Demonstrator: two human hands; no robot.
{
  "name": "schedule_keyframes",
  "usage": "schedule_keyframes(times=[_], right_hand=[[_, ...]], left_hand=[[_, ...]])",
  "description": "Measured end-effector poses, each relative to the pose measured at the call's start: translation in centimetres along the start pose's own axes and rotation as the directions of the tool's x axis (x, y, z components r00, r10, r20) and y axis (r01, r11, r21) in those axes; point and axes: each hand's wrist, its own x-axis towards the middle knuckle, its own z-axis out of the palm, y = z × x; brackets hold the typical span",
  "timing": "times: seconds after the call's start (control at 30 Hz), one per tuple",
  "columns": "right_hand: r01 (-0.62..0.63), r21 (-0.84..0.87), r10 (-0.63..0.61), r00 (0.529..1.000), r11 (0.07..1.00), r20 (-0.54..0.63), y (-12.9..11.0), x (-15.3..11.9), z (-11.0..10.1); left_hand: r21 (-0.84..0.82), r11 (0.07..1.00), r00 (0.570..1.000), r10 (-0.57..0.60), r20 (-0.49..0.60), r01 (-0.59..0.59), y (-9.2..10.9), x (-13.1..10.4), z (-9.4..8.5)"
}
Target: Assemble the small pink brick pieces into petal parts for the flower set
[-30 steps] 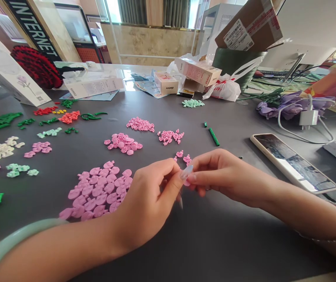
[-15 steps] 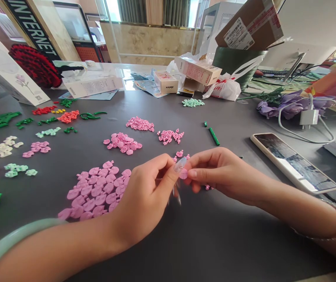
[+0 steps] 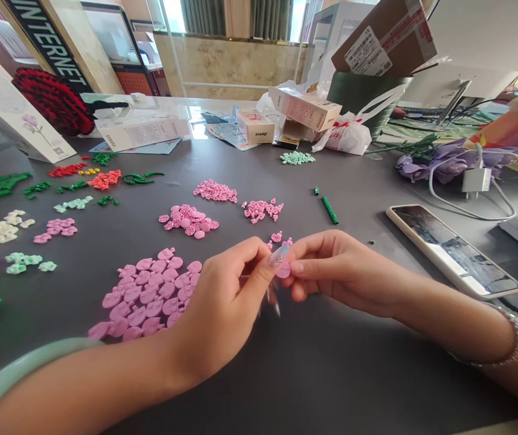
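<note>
Over the dark table (image 3: pixel 331 374), my left hand (image 3: pixel 236 296) pinches a small round pink piece (image 3: pixel 283 270) between thumb and fingers. My right hand (image 3: pixel 335 263) grips the same piece from the right, its thumb and fingertips against the edge. Both sets of fingertips nearly meet. Just behind them lie a few small pink bits (image 3: pixel 277 237). Left of my left hand spreads a large group of pink petal-like pieces (image 3: pixel 150 290), partly covered by that hand. Farther back are piles of pink round pieces (image 3: pixel 189 220), tiny pink pieces (image 3: pixel 216 190) and pink studded pieces (image 3: pixel 262 209).
A phone (image 3: pixel 451 249) lies at the right, near a white charger (image 3: pixel 476 181) and purple flowers (image 3: pixel 451 162). A dark green stick (image 3: pixel 330 210) lies behind my right hand. Green, red, cream and mint pieces (image 3: pixel 297 158) form scattered piles. Boxes (image 3: pixel 255 127) stand at the back.
My right hand has shifted very slightly, and its lower fingers have moved a little left. Both hands keep hold of the pink piece; the piles look the same.
</note>
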Motion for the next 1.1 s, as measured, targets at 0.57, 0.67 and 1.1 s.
schedule_keyframes(times=[0.57, 0.67, 1.1], right_hand=[[0.126, 0.163, -0.109, 0.988, 0.979, -0.111, 1.1, -0.2, 2.2], [0.126, 0.164, -0.108, 0.988, 0.978, -0.114, 1.1, -0.2, 2.3], [0.253, -0.156, -0.286, 0.926, 0.955, -0.248, 0.9, -0.3, 2.1]], left_hand=[[-0.047, 0.998, 0.999, 0.049, 0.022, -0.048, 0.0, -0.2, 0.3], [-0.035, 0.997, 0.997, 0.068, 0.021, -0.068, 0.1, -0.3, 0.3], [-0.085, 0.996, 0.999, 0.021, 0.042, -0.018, 0.2, -0.1, 0.2]])
